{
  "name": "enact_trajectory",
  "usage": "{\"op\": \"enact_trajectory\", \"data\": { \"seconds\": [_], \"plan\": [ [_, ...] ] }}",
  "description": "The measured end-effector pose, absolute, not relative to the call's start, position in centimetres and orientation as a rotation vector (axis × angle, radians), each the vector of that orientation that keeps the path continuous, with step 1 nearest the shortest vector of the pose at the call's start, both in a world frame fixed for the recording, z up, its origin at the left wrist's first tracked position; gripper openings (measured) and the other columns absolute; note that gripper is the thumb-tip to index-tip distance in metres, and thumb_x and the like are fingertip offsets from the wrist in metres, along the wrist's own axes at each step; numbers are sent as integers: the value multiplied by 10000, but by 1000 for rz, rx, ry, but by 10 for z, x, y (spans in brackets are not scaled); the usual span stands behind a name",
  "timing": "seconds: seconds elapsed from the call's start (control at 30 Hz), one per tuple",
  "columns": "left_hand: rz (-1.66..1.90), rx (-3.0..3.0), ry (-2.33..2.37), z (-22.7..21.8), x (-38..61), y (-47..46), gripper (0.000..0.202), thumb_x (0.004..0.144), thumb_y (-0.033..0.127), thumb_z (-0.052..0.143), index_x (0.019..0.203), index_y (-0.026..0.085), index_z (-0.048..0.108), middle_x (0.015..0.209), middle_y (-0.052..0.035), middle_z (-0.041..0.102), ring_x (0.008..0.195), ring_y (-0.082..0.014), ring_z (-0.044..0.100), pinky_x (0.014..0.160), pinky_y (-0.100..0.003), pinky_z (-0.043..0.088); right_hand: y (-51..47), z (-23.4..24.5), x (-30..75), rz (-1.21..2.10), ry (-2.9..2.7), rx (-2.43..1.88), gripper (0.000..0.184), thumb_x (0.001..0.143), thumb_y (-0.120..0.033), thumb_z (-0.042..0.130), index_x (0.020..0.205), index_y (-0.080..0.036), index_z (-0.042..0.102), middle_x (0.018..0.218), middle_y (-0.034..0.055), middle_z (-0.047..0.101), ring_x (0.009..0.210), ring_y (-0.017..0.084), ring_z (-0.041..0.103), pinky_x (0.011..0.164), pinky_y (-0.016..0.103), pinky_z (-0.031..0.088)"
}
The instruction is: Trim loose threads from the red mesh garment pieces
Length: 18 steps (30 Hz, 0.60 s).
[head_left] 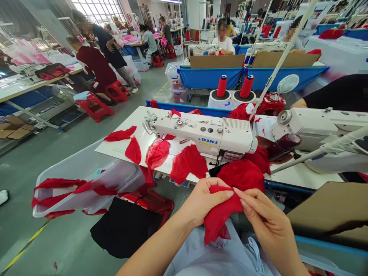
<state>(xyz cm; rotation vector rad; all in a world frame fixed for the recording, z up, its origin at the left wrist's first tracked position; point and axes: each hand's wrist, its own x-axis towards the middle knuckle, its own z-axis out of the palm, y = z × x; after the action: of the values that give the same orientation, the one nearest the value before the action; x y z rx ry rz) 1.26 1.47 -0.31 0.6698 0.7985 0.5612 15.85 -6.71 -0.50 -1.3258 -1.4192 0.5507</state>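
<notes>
A piece of red fabric [220,218] hangs between my two hands, above my lap. My left hand [205,199] is closed on its upper part, with the thumb lying along the cloth. At its right edge, my right hand [261,212] pinches the cloth between thumb and fingertips. Just beyond my hands lies a heap of red fabric [244,174]. The white sewing machine [198,132] stands on its table farther back. Cut red pieces [189,163] lie flat on the near side of the tabletop, and a sheer red piece [157,153] lies near the needle end.
A clear plastic bin [69,165] with red strips over its rim stands at left. Beside it is a red stool [161,205] with black cloth [126,226]. Red thread cones [222,86] stand behind the machine. Cardboard [330,209] is close at my right. Other people sit at machines beyond.
</notes>
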Motion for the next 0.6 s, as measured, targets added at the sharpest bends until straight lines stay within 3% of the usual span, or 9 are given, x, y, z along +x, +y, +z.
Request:
{"op": "enact_trajectory", "data": {
  "seconds": [0.13,0.37,0.6],
  "plan": [
    [570,686,807,-2,13,15,371,571,370,881,731,125,654,640,-9,685,542,-87,602,544,-188,465,-67,2,163,288,-1620,-1328,480,877,-35,510,1249,-294,667,815,27,584,664,104,590,569,173,493],
    [572,864,885,0,10,12,385,624,449,832,742,128,655,614,5,647,493,-77,550,480,-179,422,-73,-4,163,128,-1752,-1408,576,879,16,473,1362,-283,565,888,42,560,682,91,585,590,164,489],
    [581,928,900,8,10,12,399,627,475,814,725,124,653,624,0,627,514,-78,520,497,-184,403,-71,2,160,145,-1738,-1422,515,874,-6,473,1290,-261,637,840,38,574,636,86,591,566,160,491]
  ]
}}
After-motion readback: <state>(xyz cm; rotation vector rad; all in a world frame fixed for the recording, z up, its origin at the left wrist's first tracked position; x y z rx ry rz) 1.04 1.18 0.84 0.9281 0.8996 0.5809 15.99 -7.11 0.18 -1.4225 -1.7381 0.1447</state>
